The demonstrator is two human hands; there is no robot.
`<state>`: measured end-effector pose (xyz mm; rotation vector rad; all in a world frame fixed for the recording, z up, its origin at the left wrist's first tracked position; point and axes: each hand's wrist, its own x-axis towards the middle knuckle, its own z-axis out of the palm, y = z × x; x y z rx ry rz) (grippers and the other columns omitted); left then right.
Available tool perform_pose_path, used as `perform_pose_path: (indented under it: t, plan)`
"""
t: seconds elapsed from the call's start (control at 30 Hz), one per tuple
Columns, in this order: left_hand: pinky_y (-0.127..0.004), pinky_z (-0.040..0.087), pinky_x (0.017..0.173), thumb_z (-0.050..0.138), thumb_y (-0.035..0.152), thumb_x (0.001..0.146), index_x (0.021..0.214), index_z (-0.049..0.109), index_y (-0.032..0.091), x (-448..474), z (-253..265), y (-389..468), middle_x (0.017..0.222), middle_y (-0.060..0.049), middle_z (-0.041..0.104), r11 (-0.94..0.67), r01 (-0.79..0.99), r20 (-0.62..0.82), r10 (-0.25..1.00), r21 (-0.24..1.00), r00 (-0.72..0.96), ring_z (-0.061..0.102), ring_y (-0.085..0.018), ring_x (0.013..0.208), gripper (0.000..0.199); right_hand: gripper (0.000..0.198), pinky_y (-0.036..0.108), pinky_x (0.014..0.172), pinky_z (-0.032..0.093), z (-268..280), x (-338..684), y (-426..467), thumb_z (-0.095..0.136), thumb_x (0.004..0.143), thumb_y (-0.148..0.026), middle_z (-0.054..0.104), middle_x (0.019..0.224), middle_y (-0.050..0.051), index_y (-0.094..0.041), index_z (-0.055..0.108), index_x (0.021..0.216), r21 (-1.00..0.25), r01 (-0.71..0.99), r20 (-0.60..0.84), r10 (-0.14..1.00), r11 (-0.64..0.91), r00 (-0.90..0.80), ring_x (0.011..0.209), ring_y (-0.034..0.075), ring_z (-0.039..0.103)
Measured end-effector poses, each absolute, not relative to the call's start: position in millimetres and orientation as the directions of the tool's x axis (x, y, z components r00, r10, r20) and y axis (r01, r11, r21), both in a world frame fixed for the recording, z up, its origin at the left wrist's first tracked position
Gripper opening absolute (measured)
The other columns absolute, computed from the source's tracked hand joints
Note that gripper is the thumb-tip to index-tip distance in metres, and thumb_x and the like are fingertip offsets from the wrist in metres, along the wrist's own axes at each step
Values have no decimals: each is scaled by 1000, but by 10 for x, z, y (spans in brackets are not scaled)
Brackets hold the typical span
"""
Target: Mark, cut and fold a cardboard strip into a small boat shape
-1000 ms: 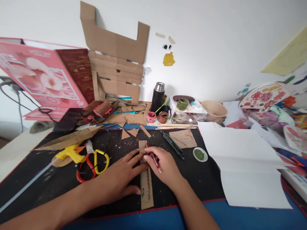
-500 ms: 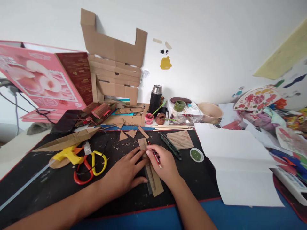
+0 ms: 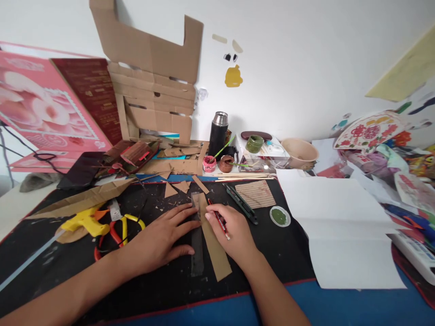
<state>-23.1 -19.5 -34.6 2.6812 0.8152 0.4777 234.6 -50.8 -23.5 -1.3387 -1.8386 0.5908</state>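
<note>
Head view, held pencil (image 3: 221, 222), paint (image 3: 279, 216) in dish (image 3: 288, 220)

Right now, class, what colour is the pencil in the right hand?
The pencil is mostly red with dark markings, best seen in the head view.

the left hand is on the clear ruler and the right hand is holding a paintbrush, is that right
Not quite: the right hand is holding a red pencil, not a paintbrush, as the head view shows. The left hand is on the clear ruler, as you said.
</note>
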Motion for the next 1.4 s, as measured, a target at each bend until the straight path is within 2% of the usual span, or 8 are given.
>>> perform_pose_path:
  t: [0.37,0.6,0.77,1.0,1.17,1.3,1.4]
  plan:
    - [-55,51,125,69,47,107,150,67,30,-275,-431,-231,168,-10,56,-777,480,253,601,407,758,48,-35,159,46,15,37,89,61,-224,2343,-506,63,109,-28,85,110,7,-25,77,115,-761,561,298,944,326,-144,100,26,79]
    - [-58,53,123,67,48,108,159,60,33,-286,-448,-221,169,-11,55,-790,485,249,590,375,768,50,-37,157,54,16,40,94,61,-224,2339,-512,63,109,-27,85,112,8,-25,76,117,-746,573,306,939,339,-158,105,28,79]
    - [-56,53,124,67,45,109,148,69,29,-290,-442,-222,169,-11,55,-777,480,255,601,408,757,48,-37,159,43,16,41,94,61,-217,2336,-515,63,110,-27,85,112,9,-24,76,118,-745,578,291,942,334,-170,105,28,79]
    - [-56,54,123,63,41,111,146,69,28,-301,-411,-218,170,-10,54,-780,475,249,596,408,764,47,-36,160,38,17,40,92,60,-195,2339,-523,62,110,-27,84,112,9,-23,76,120,-743,580,282,942,333,-179,104,27,78]
    - [-55,54,123,64,41,110,148,68,28,-302,-420,-218,176,-10,47,-780,480,248,597,401,763,45,-36,162,40,18,40,93,60,-187,2337,-519,63,110,-27,84,112,9,-23,76,121,-740,588,273,944,328,-183,105,28,78]
    - [-57,54,123,66,41,109,156,62,31,-306,-440,-216,176,-10,46,-791,486,247,589,373,769,45,-36,162,48,20,41,93,60,-177,2337,-523,62,111,-27,84,112,11,-20,77,122,-728,595,277,940,340,-198,104,28,78]
    - [-55,54,123,66,40,109,152,65,30,-308,-444,-211,176,-9,47,-787,484,253,593,382,764,45,-36,162,44,20,41,93,61,-169,2335,-530,62,111,-26,84,112,11,-20,77,123,-726,597,279,939,342,-199,104,28,78]
